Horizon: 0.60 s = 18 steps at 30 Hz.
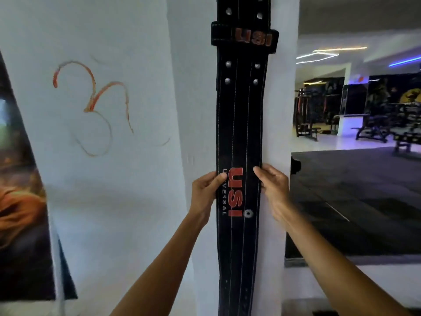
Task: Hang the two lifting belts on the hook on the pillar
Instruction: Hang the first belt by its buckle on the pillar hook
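Note:
A long black lifting belt with red USI lettering, white stitching and metal rivets hangs straight down the front of the white pillar. Its top runs out of the frame, so the hook is hidden. My left hand grips the belt's left edge at the red logo. My right hand grips the right edge at the same height. A black keeper loop with an orange USI mark wraps the belt near the top. I cannot tell whether a second belt hangs behind this one.
A white wall with an orange scribble is at the left, and a dark poster stands at the far left. To the right opens a gym floor with black mats and weight machines at the back.

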Available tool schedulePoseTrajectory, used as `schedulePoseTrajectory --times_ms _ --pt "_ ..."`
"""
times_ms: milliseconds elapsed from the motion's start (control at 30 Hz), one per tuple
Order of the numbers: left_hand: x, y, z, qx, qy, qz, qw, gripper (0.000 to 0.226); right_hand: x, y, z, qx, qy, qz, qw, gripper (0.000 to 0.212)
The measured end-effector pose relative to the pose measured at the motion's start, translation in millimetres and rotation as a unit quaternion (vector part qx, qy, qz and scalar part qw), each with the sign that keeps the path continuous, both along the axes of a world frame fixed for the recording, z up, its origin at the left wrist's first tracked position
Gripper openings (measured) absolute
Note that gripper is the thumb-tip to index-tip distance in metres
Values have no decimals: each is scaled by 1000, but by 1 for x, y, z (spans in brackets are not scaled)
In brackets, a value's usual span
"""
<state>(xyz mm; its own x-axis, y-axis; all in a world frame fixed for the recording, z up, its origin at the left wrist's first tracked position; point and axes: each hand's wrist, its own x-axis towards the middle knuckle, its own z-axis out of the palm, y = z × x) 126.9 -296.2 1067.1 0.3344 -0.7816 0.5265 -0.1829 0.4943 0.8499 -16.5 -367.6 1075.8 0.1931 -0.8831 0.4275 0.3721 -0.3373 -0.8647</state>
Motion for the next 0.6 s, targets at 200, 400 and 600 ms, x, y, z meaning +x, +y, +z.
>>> schedulePoseTrajectory --times_ms 200,400,600 --pt "-7 10 0 20 26 -12 999 17 -1 6 0 -15 22 -11 1000 13" --pt "-2 38 -98 193 51 9 980 23 -20 36 -68 105 23 -118 987 23" --pt "-2 139 -243 420 62 -22 905 15 -68 117 -205 360 175 -118 909 35"
